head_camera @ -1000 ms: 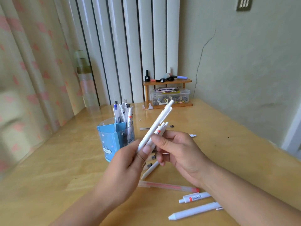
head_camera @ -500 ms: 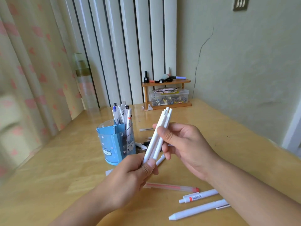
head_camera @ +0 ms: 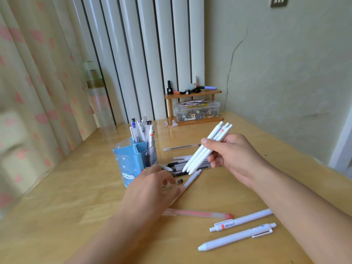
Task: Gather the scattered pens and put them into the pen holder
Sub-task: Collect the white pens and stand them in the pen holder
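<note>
In the head view, three white pens [head_camera: 204,149] are gripped as a bundle in the right hand [head_camera: 234,159], right of centre, raised above the wooden table [head_camera: 76,187] and tilted with their tips pointing down-left. The left hand [head_camera: 152,189] is lowered at centre, its fingers loosely spread over a white pen [head_camera: 191,180] lying on the table; whether that pen is actually gripped cannot be told. The blue pen holder [head_camera: 131,162] is seen just left of centre, already stocked with upright pens, and a pile of dark pens [head_camera: 182,166] lies just beside it. At lower right, a pink-capped pen [head_camera: 198,213] and two white pens [head_camera: 241,228] are left well apart from the holder, near the table's front edge. Bare tabletop is left open at lower left and at far right. A small wooden shelf [head_camera: 192,92] is set against the back edge.
</note>
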